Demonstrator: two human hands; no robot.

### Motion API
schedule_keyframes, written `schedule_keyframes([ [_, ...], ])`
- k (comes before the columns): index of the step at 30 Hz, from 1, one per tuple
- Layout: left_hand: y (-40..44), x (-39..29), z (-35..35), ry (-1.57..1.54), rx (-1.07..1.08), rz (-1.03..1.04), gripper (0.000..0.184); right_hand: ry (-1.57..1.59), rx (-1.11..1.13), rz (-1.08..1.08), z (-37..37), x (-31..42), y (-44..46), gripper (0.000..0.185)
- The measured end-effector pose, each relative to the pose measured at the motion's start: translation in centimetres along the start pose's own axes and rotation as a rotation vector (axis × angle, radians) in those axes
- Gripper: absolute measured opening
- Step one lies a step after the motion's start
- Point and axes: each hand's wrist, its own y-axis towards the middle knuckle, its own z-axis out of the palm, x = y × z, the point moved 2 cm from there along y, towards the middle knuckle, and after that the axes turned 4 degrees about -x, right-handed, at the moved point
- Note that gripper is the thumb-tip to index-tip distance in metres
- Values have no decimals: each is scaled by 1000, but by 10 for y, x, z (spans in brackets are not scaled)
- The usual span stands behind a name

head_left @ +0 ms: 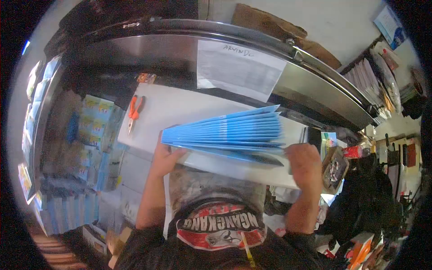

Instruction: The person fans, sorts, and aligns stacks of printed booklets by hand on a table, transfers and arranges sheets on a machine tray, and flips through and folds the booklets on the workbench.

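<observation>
Over the white bench (pixel 164 108), blue booklets (pixel 225 130) fan out: left hand (pixel 165 157) grips the narrow end, likely to bunch it while the loose edges splay. Right hand (pixel 304 163) is by those edges, blurred; can't tell its grip. Pliers (pixel 135 112) lie aside.

Pliers (pixel 134 114) lie on the tabletop (pixel 180 102) left of the booklets (pixel 220 130), a paper sheet (pixel 238 67) behind, a bottle (pixel 353 152) farther right.

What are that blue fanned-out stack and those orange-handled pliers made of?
The blue stack looks like paper or thin card: many thin layers fan apart at one end; any gloss is hard to judge. The pliers seem metal at the grey nose, with probably plastic or rubber grips, judging by their bright, solid orange.
</observation>
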Motion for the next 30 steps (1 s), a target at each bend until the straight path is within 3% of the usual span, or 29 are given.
schedule_keyframes([
  [1,0,-1,1,-7,13,7,65,14,-16,161,-6,-11,-4,13],
  [2,1,-2,3,-8,20,8,65,137,-174,181,-17,-17,-4,14],
  [3,2,-3,4,-36,-7,23,61,-137,-144,384,-31,-27,-2,16],
  [4,2,-5,6,-62,-35,39,57,-16,-273,514,-45,-23,4,19],
  [6,3,5,2,-50,-42,9,51,66,-589,320,-51,-34,14,20],
  [9,2,6,-3,-26,-46,-36,41,93,-544,256,-51,-19,53,20],
  [11,-1,7,-6,-17,-31,-56,37,42,-413,35,-30,-24,80,20],
  [14,-3,16,-18,-76,33,-42,36,320,-79,-137,17,-27,111,20],
  [17,1,8,-19,136,58,144,36,534,362,-106,59,-27,118,22],
  [19,1,-25,-11,611,-109,471,36,573,461,-101,68,-28,118,24],
  [23,6,-24,-8,549,-153,519,38,687,614,-61,68,-24,116,24],
  [25,11,-11,-11,286,-24,248,36,659,640,-59,66,-25,112,24],
  [26,11,-9,-13,283,-16,245,36,675,524,-9,66,-28,109,24],
  [28,10,0,-18,188,-15,-60,33,685,404,50,58,-30,105,25],
  [30,10,4,-18,176,-21,-32,31,504,-73,-83,27,-33,101,22],
])
